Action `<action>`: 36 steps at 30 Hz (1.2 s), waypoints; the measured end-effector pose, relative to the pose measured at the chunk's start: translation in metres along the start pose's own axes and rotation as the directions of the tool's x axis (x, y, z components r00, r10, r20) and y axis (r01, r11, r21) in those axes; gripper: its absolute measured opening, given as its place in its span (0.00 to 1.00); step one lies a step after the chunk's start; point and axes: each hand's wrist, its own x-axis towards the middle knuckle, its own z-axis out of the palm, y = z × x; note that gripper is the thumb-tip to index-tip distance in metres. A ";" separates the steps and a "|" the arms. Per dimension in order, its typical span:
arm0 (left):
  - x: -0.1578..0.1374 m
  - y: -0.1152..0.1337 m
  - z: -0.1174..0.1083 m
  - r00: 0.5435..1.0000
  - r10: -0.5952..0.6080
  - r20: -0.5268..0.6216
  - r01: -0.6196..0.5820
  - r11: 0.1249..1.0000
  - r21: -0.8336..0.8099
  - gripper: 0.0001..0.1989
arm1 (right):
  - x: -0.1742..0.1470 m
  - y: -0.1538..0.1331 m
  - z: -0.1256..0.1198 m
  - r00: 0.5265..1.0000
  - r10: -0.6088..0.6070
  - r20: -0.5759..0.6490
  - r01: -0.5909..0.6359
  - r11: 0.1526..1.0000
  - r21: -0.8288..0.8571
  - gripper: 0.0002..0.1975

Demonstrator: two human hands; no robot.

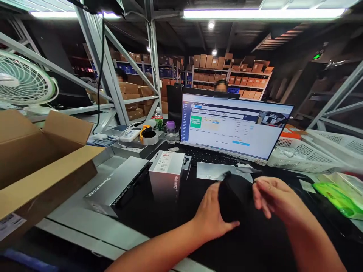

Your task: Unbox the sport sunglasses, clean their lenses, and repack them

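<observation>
your left hand (208,211) curves around a black item (234,198), fingers along its left side and thumb across the near side, probably to steady it while your right hand (273,196) attends to its right edge. there your thumb and forefinger draw narrow together and the other fingers curl loosely; i cannot tell whether they pinch anything, dark against dark. the item is right of centre, nearer to you than the monitor (221,128), which seems angled so you can read it with both hands busy. two silver boxes, one lying flat (119,179) and one upright (166,181), stand to the left, likely for easy reach. the open carton (53,173) at far left has its flaps spread, leaving its mouth accessible.

a black mat (138,215) covers much of the pale tabletop (72,209). white baskets (300,155) sit to the right, a fan (22,79) to the left, and shelved cartons (244,81) at the far side under strip lights (263,14).
</observation>
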 end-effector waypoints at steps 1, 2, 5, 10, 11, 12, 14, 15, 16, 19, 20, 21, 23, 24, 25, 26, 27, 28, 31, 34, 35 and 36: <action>-0.001 -0.002 0.000 0.993 0.061 0.100 -0.066 0.997 0.041 0.54 | 0.002 -0.005 -0.001 0.999 0.003 -0.044 -0.004 1.000 -0.026 0.29; -0.002 -0.004 0.000 0.978 0.104 0.181 -0.118 0.991 0.066 0.54 | 0.006 -0.008 -0.001 0.997 0.009 -0.083 -0.014 0.997 -0.070 0.29; 0.001 -0.008 -0.004 0.945 0.160 0.285 -0.185 0.981 0.063 0.55 | 0.022 -0.009 0.006 0.978 -0.014 -0.209 -0.029 0.979 -0.201 0.30; 0.003 -0.008 -0.004 0.991 -0.078 0.111 0.091 0.990 -0.110 0.53 | 0.032 -0.004 0.026 0.931 -0.217 -0.294 0.163 0.967 -0.195 0.29; 0.003 -0.008 -0.003 0.987 -0.151 0.062 0.159 0.974 -0.162 0.53 | 0.028 -0.003 0.029 0.932 -0.243 -0.269 0.198 0.963 -0.182 0.28; 0.004 -0.006 -0.002 0.975 -0.221 0.017 0.219 0.949 -0.225 0.51 | 0.021 -0.002 0.032 0.945 -0.251 -0.210 0.213 0.959 -0.189 0.25; 0.006 -0.003 -0.001 0.930 -0.366 -0.034 0.322 0.856 -0.404 0.45 | 0.008 0.003 0.037 0.973 -0.226 -0.040 0.205 0.933 -0.295 0.21; 0.007 -0.001 -0.002 0.901 -0.433 -0.030 0.359 0.783 -0.509 0.41 | 0.002 0.006 0.040 0.977 -0.212 0.024 0.205 0.903 -0.377 0.18; 0.008 0.001 -0.003 0.875 -0.483 -0.014 0.377 0.701 -0.605 0.38 | -0.001 0.010 0.043 0.975 -0.217 0.052 0.216 0.861 -0.459 0.15; 0.010 0.005 -0.007 0.842 -0.539 0.011 0.341 0.516 -0.786 0.36 | 0.003 0.021 0.050 0.945 -0.327 0.004 0.256 0.734 -0.629 0.19; 0.009 0.005 -0.009 0.838 -0.546 -0.002 0.317 0.490 -0.812 0.37 | 0.007 0.024 0.051 0.933 -0.359 -0.011 0.264 0.707 -0.657 0.22; 0.008 0.004 -0.010 0.831 -0.555 -0.014 0.302 0.474 -0.827 0.38 | 0.012 0.026 0.052 0.923 -0.385 -0.023 0.269 0.686 -0.677 0.24; 0.003 -0.001 -0.010 0.822 -0.570 0.014 0.319 0.439 -0.840 0.38 | 0.022 0.029 0.051 0.898 -0.436 -0.061 0.273 0.659 -0.701 0.29; -0.001 -0.004 -0.008 0.819 -0.571 0.044 0.341 0.424 -0.839 0.37 | 0.026 0.031 0.050 0.883 -0.460 -0.091 0.265 0.649 -0.713 0.34; -0.005 -0.006 -0.006 0.821 -0.565 0.085 0.370 0.414 -0.832 0.36 | 0.030 0.032 0.049 0.872 -0.472 -0.126 0.242 0.640 -0.729 0.40; -0.010 -0.008 -0.003 0.826 -0.547 0.133 0.403 0.410 -0.818 0.36 | 0.034 0.034 0.048 0.866 -0.472 -0.165 0.201 0.631 -0.749 0.43; -0.015 -0.009 0.002 0.833 -0.526 0.173 0.426 0.410 -0.806 0.36 | 0.037 0.035 0.047 0.864 -0.460 -0.204 0.148 0.619 -0.771 0.44; -0.019 -0.009 0.006 0.838 -0.508 0.198 0.438 0.411 -0.799 0.36 | 0.039 0.036 0.046 0.869 -0.437 -0.234 0.092 0.605 -0.791 0.41; -0.028 0.002 0.018 0.835 -0.510 0.209 0.432 0.372 -0.822 0.36 | 0.040 0.036 0.043 0.918 -0.340 -0.205 0.030 0.575 -0.817 0.29; -0.028 0.015 0.022 0.801 -0.570 0.185 0.419 0.313 -0.852 0.38 | 0.035 0.029 0.037 0.954 -0.296 -0.052 0.147 0.610 -0.779 0.26; -0.026 0.018 0.022 0.791 -0.585 0.178 0.419 0.307 -0.855 0.39 | 0.033 0.026 0.034 0.956 -0.294 -0.010 0.185 0.627 -0.757 0.24; -0.024 0.020 0.022 0.784 -0.598 0.167 0.417 0.308 -0.855 0.39 | 0.032 0.022 0.032 0.957 -0.291 0.016 0.207 0.641 -0.739 0.20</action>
